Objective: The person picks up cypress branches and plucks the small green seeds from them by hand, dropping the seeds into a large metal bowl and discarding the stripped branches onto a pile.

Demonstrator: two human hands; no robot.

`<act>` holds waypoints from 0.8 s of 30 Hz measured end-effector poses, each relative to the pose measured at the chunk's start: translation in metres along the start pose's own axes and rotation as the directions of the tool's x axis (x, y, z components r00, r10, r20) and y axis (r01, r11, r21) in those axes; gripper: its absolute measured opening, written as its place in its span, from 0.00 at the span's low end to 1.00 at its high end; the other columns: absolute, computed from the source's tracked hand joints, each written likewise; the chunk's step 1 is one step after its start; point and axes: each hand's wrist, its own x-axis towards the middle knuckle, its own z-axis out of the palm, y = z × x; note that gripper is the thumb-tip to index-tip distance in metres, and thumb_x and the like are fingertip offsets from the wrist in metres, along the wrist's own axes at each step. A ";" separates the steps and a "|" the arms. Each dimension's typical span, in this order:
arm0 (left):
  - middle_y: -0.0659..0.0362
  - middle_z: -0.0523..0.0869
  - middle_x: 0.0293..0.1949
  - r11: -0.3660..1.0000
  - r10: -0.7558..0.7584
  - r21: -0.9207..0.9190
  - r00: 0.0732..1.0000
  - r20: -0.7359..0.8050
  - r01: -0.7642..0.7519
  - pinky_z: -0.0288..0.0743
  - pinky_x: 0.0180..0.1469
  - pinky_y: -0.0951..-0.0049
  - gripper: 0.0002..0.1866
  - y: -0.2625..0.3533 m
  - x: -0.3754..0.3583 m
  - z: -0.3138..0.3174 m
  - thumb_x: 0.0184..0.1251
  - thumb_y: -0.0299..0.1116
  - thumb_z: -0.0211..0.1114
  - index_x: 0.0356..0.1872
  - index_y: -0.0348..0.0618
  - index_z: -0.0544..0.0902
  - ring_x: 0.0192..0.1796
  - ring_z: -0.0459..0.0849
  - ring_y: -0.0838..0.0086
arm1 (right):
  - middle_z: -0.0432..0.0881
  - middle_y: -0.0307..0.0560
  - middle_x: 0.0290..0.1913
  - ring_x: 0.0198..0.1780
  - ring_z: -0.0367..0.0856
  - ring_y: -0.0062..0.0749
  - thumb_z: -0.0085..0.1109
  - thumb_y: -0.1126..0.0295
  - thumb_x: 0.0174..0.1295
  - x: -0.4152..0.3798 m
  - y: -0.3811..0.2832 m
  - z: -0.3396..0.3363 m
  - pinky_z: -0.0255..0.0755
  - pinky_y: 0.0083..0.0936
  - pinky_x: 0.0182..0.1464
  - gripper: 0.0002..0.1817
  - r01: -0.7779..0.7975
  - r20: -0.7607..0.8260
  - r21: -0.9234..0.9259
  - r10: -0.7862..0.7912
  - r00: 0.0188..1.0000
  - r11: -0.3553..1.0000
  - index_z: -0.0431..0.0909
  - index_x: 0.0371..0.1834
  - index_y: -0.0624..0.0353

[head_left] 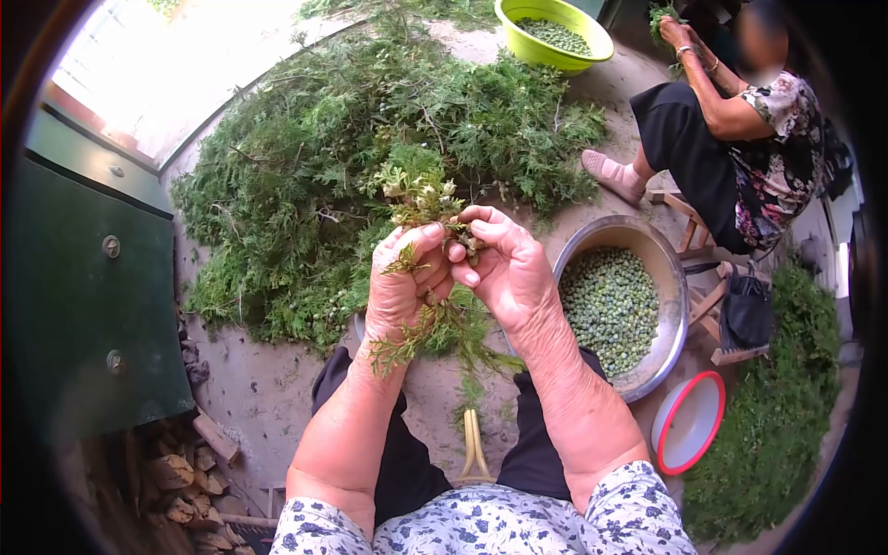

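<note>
My left hand (400,287) is closed around a leafy evergreen sprig (421,185), which looks like arborvitae. Its pale green cones show at the top, and more foliage hangs below the fingers. The fingers of my right hand (513,273) are bent in a pinch against small brownish seed cones (470,242) on the sprig's right side. Both hands nearly touch at the fingertips. A large metal basin (680,305) stands right of my right forearm, partly filled with round green cones (610,305).
Beyond my hands lies a big heap of cut evergreen branches (305,166). A yellow-green basin (555,60) of cones stands behind it. At right sits another person (712,139) holding a sprig. A red-rimmed bowl (689,424), stripped greenery (772,435) and firewood (190,481) flank me.
</note>
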 end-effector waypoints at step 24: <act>0.70 0.59 0.09 0.999 -0.016 -0.043 1.000 -0.004 0.016 0.51 0.15 0.82 0.14 -0.003 0.000 0.005 0.59 0.39 0.59 0.18 0.44 0.72 0.12 0.58 0.84 | 0.78 0.42 0.33 0.33 0.77 0.25 0.56 0.76 0.62 0.001 -0.003 0.000 0.70 0.19 0.28 0.10 0.045 0.026 0.047 -0.046 0.999 0.998 0.71 0.45 0.65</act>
